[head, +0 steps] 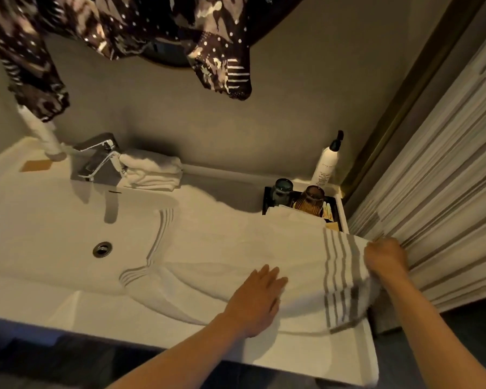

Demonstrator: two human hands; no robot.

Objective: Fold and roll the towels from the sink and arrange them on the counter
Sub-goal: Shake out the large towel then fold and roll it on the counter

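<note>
A white towel (236, 256) with grey stripes at both ends lies spread across the white counter (306, 357), its left end drooping into the sink basin (54, 248). My left hand (257, 299) rests flat on the towel near the counter's front edge, fingers straight. My right hand (386, 258) grips the towel's striped right end, lifted and folded over the counter's right side. Two folded white towels (152, 171) are stacked behind the basin, beside the tap (96, 161).
A black tray (338, 211) with a teal cup (282, 189), an amber glass (312, 200) and sachets stands at the back right, partly under the towel. A pump bottle (327, 161) stands behind it. Striped wall panelling (432, 206) closes the right side. The sink drain (102, 249) shows.
</note>
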